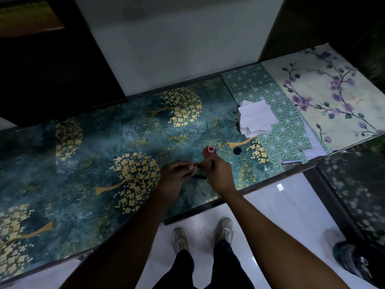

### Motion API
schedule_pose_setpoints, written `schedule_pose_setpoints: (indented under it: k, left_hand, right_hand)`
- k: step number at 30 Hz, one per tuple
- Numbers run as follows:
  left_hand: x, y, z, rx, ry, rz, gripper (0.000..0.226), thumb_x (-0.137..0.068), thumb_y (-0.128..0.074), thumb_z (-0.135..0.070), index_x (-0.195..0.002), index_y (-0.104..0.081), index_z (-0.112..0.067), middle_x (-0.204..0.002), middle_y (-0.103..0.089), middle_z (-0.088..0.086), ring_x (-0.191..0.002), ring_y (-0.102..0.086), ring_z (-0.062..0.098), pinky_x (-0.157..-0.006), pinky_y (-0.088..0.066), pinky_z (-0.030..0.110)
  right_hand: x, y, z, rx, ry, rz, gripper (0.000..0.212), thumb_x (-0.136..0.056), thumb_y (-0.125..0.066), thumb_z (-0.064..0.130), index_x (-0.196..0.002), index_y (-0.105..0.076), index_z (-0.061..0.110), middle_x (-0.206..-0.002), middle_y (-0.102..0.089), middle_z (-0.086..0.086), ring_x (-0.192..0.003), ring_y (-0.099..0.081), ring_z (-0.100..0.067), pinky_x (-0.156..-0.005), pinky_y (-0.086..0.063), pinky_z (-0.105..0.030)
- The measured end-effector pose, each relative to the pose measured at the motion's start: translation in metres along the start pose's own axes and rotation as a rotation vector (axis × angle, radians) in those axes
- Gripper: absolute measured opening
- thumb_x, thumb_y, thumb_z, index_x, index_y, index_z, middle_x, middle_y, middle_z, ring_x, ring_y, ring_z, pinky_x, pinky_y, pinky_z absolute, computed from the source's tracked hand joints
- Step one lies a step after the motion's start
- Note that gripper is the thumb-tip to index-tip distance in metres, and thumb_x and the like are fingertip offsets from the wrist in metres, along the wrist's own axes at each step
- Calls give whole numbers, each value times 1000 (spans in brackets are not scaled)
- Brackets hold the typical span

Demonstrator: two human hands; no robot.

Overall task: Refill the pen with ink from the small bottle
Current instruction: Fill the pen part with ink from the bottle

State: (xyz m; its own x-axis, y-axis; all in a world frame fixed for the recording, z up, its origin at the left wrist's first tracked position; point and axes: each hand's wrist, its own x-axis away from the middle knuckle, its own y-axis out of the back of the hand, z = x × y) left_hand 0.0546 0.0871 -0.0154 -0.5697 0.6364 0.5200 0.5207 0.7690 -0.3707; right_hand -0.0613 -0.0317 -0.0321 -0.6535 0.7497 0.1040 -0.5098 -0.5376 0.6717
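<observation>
Head view, left to right: left hand (174,177) and right hand (216,174), fingers curled, pinch a slim red-tipped pen part (196,164) between them; open red ink bottle (210,150) stands just beyond, black cap (237,150) beside it; a knuckle nudge could spill ink.

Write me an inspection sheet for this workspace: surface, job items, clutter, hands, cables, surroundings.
Surface: table covered in teal sheet with gold flower trees; green star-pattern sheet and pale floral sheet at the right end.
Job's things: small bottle stands open, reddish; black cap lies to its right, apart. Pen part with a red tip between the hands; dark piece on the table below them.
Clutter: stack of white papers.
Hands: left hand and right hand both pinch the pen part.
Cables: nothing seen.
Surroundings: white wall, white tiled floor, person's shoes, dim light.
</observation>
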Motion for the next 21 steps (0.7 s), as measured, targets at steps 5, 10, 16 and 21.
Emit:
schedule_pose_setpoints:
  k: [5,10,16,21]
  left_hand:
    - [-11,-36,-15,-17,-41,86,11,-88,-60,8,-94,-68,4,-82,-76,12,-72,-73,22,-63,-60,29]
    - [-34,-70,-33,-239,-158,78,11,-82,-70,2,-92,-72,2,-88,-75,23,-74,-69,29,-68,-57,35]
    - [-59,-88,-35,-582,-336,81,11,-81,-69,1,-85,-75,-8,-79,-75,15,-66,-68,25,-61,-51,29]
    - [-64,-85,-26,-780,-457,106,19,-78,-65,9,-84,-74,-7,-77,-74,14,-67,-70,23,-57,-54,29]
  right_hand:
    - [-17,36,23,-228,45,48,16,-98,-62,28,-88,-69,18,-75,-70,3,-68,-64,-3,-62,-47,-22]
    - [-46,71,25,-181,84,-70,12,-89,-68,12,-77,-71,15,-67,-68,6,-61,-61,1,-56,-42,-16]
    - [-69,92,21,-18,169,-78,16,-85,-65,8,-71,-67,15,-65,-68,1,-60,-60,-12,-60,-44,-30]
    - [-77,85,12,144,271,-11,11,-82,-65,6,-74,-67,12,-75,-71,-5,-67,-65,-22,-61,-42,-32]
